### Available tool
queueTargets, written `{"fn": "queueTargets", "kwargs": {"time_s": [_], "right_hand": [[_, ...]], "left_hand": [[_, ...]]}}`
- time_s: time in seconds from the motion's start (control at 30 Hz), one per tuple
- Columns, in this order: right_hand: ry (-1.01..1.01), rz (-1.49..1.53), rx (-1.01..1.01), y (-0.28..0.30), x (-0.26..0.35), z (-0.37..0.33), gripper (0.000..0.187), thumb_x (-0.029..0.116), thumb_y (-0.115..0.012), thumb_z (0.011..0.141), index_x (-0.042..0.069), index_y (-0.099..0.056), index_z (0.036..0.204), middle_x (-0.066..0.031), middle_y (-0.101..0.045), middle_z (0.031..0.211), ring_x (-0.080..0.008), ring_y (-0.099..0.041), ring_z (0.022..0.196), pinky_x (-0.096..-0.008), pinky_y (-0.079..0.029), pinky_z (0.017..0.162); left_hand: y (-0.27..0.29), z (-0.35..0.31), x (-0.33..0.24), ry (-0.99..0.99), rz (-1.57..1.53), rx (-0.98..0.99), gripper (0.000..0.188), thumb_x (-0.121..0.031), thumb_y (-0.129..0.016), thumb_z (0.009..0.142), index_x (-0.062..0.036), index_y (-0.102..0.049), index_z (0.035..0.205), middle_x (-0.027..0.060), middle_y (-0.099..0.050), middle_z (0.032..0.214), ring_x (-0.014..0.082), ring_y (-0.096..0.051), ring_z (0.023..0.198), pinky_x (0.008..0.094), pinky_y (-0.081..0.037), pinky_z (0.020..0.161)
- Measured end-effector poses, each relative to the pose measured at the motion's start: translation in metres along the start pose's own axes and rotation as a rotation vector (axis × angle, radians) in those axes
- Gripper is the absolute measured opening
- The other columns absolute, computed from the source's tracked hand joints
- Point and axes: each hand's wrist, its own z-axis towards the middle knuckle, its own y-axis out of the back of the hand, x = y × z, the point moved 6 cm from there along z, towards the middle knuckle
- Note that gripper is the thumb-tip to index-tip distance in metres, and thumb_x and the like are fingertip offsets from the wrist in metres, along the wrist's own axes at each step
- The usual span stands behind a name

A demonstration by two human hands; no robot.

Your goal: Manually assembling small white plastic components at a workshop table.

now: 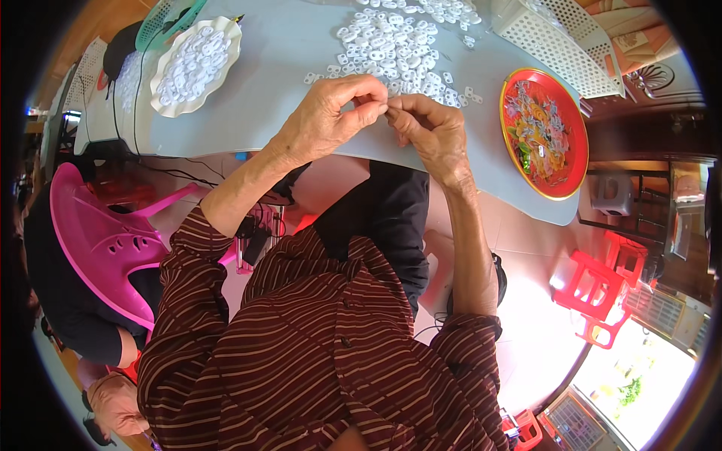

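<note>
My left hand (337, 111) and my right hand (434, 135) meet over the table's near edge, fingertips pinched together. Whatever lies between them is too small and too hidden to name. Just beyond my fingers spreads a loose pile of small white plastic pieces (387, 46) with holes in them. To the right, a round red tray (508, 135) with a gold rim and a flowered pattern holds many small, thin metallic-looking pieces (538, 113). At the left, a white wavy-edged plate (162, 105) is heaped with similar white pieces (197, 64).
The grey table (278, 71) carries a white perforated basket (553, 45) at the far right and a green basket (162, 22) at the far left. A pink chair (98, 233) stands left, beside a seated person in dark clothes. Red stools (590, 286) are on the right floor.
</note>
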Motion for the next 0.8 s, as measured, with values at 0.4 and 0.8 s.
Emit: {"fn": "queueTargets", "kwargs": {"time_s": [0.4,0.8], "right_hand": [[0.041,0.060,-0.052,0.001,0.001,-0.001,0.009,0.009,-0.065,0.086,0.000,-0.065,0.088,0.0006,-0.060,0.072,-0.0050,-0.051,0.060,-0.0196,-0.042,0.055],[0.114,0.244,-0.189,0.008,-0.005,0.002,0.012,0.008,-0.065,0.086,0.002,-0.063,0.096,-0.0014,-0.063,0.083,-0.0078,-0.056,0.070,-0.0207,-0.046,0.065]], "left_hand": [[-0.014,-0.005,0.004,0.052,-0.151,-0.200,0.018,-0.019,-0.056,0.091,-0.0019,-0.054,0.091,0.0015,-0.056,0.073,0.0078,-0.053,0.065,0.0231,-0.042,0.058],[-0.018,-0.004,0.011,0.116,-0.167,-0.161,0.017,-0.019,-0.054,0.092,-0.0031,-0.057,0.087,-0.0004,-0.056,0.065,0.0047,-0.042,0.056,0.0218,-0.035,0.051]]}}
